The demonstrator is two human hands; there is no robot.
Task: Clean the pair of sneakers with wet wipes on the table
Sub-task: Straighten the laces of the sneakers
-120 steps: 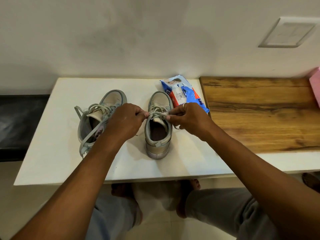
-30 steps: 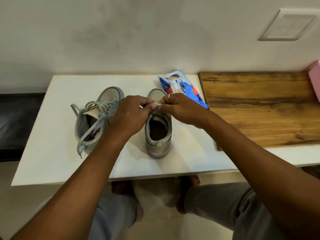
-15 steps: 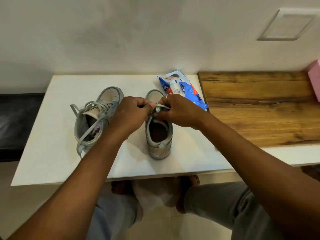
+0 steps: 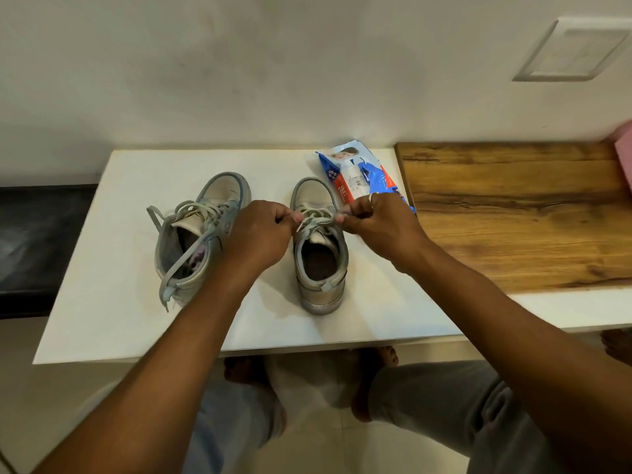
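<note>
The fingers (image 4: 290,218) of the left hand (image 4: 260,234) pinch one end of the lace (image 4: 316,218); the right hand (image 4: 379,224) pinches the other end, both clamped over the right sneaker (image 4: 319,268). That sneaker stands upright on the white tabletop (image 4: 113,268), toe toward the wall. The left sneaker (image 4: 195,241) sits just beside it, laces loose. The wet wipes pack (image 4: 352,172) lies behind the right hand, beside a wooden board (image 4: 513,213).

Left hand (image 4: 258,230) and right hand (image 4: 378,222) fisted, fingertips pinching, forearms extended forward
</note>
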